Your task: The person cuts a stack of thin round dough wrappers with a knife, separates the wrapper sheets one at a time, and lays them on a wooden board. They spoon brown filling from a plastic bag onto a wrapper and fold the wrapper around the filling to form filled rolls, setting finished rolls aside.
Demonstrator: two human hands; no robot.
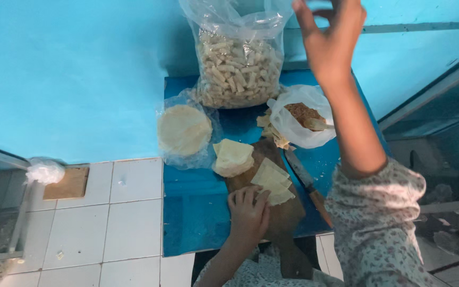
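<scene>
Floral sleeve (383,223) hides part of the knife (306,183); right hand (331,37) raised, fingers spread, left hand (248,212) pressing dough sheets (272,180).

Looks like a small home kitchen or a little food-prep corner, nothing fancy. Bright turquoise painted wall (70,69), white tiled floor (123,223), and a low blue desk (192,212) pushed right up against the wall. On it sits a wooden cutting board (285,212), stacks of pale dough wrappers (233,157), a knife (306,183), a small bag of brown filling (299,122) and a big clear bag of rolled snacks (237,66). Handmade snack setup, basically.
</scene>
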